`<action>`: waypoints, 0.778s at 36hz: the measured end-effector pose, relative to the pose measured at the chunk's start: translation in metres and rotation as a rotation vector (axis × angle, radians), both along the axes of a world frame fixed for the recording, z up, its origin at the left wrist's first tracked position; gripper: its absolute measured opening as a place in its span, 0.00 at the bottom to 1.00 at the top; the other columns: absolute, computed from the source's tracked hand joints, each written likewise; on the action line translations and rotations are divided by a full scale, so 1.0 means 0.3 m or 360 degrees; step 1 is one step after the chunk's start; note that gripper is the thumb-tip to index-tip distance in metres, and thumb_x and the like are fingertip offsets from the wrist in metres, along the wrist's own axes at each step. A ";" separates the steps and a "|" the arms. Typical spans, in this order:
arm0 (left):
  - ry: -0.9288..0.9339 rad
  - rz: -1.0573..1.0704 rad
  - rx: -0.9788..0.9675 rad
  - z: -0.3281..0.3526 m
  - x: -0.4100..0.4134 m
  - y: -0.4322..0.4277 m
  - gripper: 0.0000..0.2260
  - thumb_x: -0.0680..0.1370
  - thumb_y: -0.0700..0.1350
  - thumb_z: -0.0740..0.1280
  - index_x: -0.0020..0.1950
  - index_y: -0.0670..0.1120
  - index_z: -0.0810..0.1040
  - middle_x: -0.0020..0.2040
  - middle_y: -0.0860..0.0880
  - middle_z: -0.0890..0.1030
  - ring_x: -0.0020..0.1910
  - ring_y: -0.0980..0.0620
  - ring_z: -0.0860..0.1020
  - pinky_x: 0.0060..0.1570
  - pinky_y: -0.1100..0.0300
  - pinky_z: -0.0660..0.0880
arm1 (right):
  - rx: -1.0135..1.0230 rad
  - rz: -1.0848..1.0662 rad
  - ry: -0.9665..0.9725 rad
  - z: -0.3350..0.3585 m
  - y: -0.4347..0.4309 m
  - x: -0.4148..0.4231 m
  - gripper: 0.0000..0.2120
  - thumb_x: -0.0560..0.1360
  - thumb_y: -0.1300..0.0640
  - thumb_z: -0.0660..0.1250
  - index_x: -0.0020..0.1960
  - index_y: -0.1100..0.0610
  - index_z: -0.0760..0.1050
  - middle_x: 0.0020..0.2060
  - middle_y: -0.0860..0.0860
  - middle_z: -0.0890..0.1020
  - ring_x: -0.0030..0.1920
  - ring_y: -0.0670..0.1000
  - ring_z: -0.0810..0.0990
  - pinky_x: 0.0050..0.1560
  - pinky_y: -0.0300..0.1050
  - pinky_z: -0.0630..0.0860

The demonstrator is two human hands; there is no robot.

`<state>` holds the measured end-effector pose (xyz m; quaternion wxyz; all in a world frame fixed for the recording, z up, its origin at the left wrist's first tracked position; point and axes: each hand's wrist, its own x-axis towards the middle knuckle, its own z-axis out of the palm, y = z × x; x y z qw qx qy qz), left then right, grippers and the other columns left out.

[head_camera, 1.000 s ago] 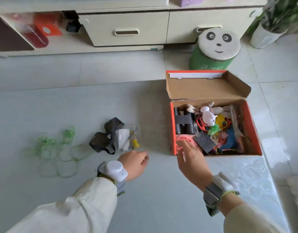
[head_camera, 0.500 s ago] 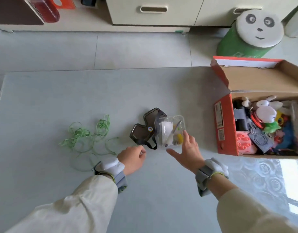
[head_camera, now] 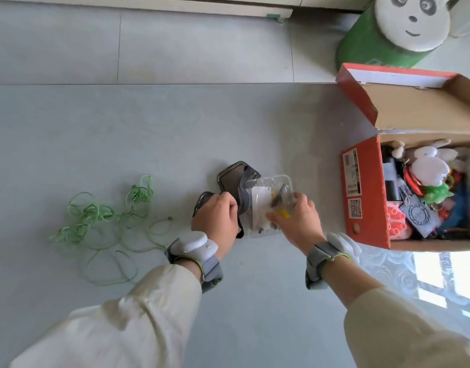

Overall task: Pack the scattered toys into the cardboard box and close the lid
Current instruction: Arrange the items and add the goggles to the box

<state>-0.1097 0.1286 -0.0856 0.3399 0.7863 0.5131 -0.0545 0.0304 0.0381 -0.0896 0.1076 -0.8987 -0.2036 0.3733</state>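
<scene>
Head view: bare grey mat (head_camera: 175, 128) lies open up to the cardboard box (head_camera: 366, 197) at the right edge, its lid flap (head_camera: 427, 110) upright. Mid-mat, the left hand (head_camera: 215, 216) curls its fingers over the dark goggles (head_camera: 233, 176); the right hand (head_camera: 297, 221) pinches the clear crinkled packet (head_camera: 263, 200) touching them.

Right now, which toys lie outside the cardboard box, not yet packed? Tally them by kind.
Dark goggles: 1
Clear plastic packet of small parts: 1
Tangled green cord: 1
Total: 3
</scene>
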 end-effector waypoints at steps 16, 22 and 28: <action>0.0326 -0.0571 0.0353 -0.073 0.070 0.031 0.08 0.77 0.43 0.62 0.56 0.45 0.71 0.55 0.44 0.71 0.54 0.42 0.74 0.36 0.53 0.64 | -0.0027 0.0133 0.0026 0.034 -0.050 0.040 0.36 0.69 0.48 0.73 0.70 0.60 0.61 0.62 0.59 0.70 0.62 0.59 0.70 0.64 0.50 0.68; 0.0196 -0.0333 0.0209 -0.053 0.075 0.040 0.09 0.77 0.47 0.62 0.54 0.45 0.73 0.56 0.47 0.72 0.56 0.45 0.73 0.43 0.53 0.71 | -0.0006 0.0285 -0.0133 0.059 -0.053 0.026 0.31 0.72 0.51 0.70 0.69 0.61 0.62 0.62 0.60 0.68 0.63 0.61 0.66 0.63 0.48 0.63; -0.0016 0.0077 0.0080 0.029 0.021 0.057 0.08 0.73 0.50 0.68 0.47 0.47 0.78 0.48 0.48 0.81 0.49 0.46 0.79 0.46 0.55 0.74 | 0.0471 0.0395 -0.0229 0.142 -0.017 0.018 0.26 0.74 0.56 0.68 0.68 0.61 0.65 0.59 0.58 0.72 0.61 0.57 0.70 0.62 0.44 0.65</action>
